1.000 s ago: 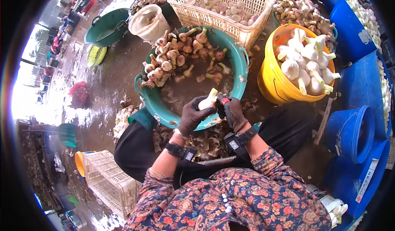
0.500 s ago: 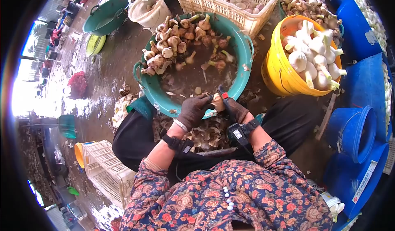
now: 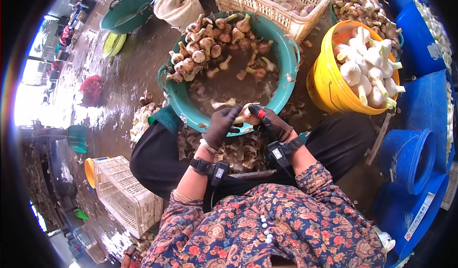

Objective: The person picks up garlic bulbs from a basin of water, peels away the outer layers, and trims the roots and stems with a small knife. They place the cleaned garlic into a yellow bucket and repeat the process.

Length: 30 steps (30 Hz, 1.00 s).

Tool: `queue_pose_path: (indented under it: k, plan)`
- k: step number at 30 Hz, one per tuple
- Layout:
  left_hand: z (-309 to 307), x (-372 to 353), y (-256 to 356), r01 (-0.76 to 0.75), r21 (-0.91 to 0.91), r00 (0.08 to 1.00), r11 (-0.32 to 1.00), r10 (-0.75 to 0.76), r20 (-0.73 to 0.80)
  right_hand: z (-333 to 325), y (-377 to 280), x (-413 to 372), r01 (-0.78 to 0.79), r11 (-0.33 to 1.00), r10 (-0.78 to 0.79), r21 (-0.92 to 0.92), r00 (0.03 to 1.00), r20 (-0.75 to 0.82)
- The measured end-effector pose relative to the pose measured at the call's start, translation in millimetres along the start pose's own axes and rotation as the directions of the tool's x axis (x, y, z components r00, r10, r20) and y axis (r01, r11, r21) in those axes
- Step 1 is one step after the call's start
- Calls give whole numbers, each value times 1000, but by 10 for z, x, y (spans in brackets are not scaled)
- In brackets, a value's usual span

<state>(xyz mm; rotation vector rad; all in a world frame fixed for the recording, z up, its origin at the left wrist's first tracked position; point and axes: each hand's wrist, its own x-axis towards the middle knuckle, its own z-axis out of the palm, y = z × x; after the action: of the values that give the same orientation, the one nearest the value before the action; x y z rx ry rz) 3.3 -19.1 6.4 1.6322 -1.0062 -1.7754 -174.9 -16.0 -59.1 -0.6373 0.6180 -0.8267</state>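
Note:
Above the near rim of a green tub (image 3: 170, 94), my two gloved hands hold one garlic bulb (image 3: 246, 115) between them. My left hand (image 3: 222, 126) is closed around its left, stem side. On the right, my right hand (image 3: 275, 125) grips the bulb with the fingers; something red shows on a digit there, too small to make out. Unpeeled garlic (image 3: 198, 48) is heaped at the tub's far left, with a few loose bulbs and scraps on its muddy bottom. Shed garlic skins (image 3: 234, 154) lie below my hands, between my legs.
A yellow bucket (image 3: 320, 89) full of cleaned white garlic stands to the right. Behind the tub are a cream crate (image 3: 267, 8) of garlic and a white bucket (image 3: 176, 12). Blue containers (image 3: 405, 158) line the right side; another crate (image 3: 129, 191) sits at left.
The garlic bulb has turned and shows its pale side, with the stem side toward my left hand. Both hands have shifted slightly. The whole view has moved a little.

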Motion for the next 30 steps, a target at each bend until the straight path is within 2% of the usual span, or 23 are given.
queue_pose_path:
  k: [1,2,3,4,5,7,9,11,12,13,14,16,18,19,21,22,23,24,25,27,28,29,30]
  plan:
    - [0,-12,-2,-63,207,997,976,50,67,-40,34,13,8,994,-9,-110,1000,-9]
    - [-26,-19,-37,-68,245,996,967,51,76,-12,-15,-14,9,994,-10,-109,1000,-5]
    - [-49,-4,-60,-69,247,996,966,52,75,60,-122,-68,-1,970,-3,-244,1000,-15]
    - [-67,13,-85,-53,114,997,992,46,61,119,-197,-113,-13,927,3,-374,1000,-28]
    - [-79,20,-100,-37,-24,998,999,38,48,144,-221,-137,-14,928,3,-373,1000,-30]
    - [-130,44,-122,20,-46,998,999,-18,62,184,-273,-164,14,957,-18,-289,1000,-13]
    - [-154,54,-155,-209,-119,972,971,220,87,234,-305,-167,22,975,-12,-223,999,47]
    - [-196,37,-237,-192,-128,976,973,202,75,284,-275,-148,152,982,-143,-110,986,86]
    - [-241,58,-303,-496,288,864,819,498,75,271,-242,-133,150,982,-140,-112,986,88]
    - [-286,73,-352,-644,633,671,429,714,199,236,-180,-85,113,987,-106,-118,992,64]
    - [-231,38,-327,-407,80,913,910,408,-1,253,-159,-48,77,990,-73,-121,997,38]
    - [-183,0,-245,-342,54,939,938,343,-13,261,-108,-86,-39,991,28,-129,996,-87]
    - [-153,-35,-191,-241,-22,971,970,240,-12,197,-72,-81,-60,992,50,-110,994,-94]
    - [-157,-30,-203,-242,-21,970,970,242,-12,170,-55,-69,-77,993,68,-89,993,-100]
    - [-104,-67,-137,-297,-167,955,940,290,-68,172,27,-80,-41,999,38,-18,987,-154]
    - [-52,-121,-129,-529,75,846,845,532,-41,146,112,-88,-7,959,35,282,995,-95]
    - [-50,-118,-145,-530,73,845,845,533,-41,171,131,-93,10,831,13,557,999,-37]
    - [-60,-109,-179,-626,280,748,728,662,-50,230,166,-82,96,766,-138,635,990,17]
    - [-74,-94,-215,-673,476,634,566,773,-23,253,206,-82,96,766,-138,635,990,16]
    - [-155,-32,-302,-653,495,649,574,760,-25,262,272,-56,33,676,-84,736,996,32]
    - [-218,-35,-359,-524,514,749,679,654,-100,248,294,-58,12,595,-108,803,992,65]
    - [-299,-21,-455,-382,519,827,765,534,-179,287,220,-86,7,595,-106,804,992,69]
    - [-440,105,-720,-260,712,755,652,598,-271,355,57,-127,23,551,-128,834,990,57]
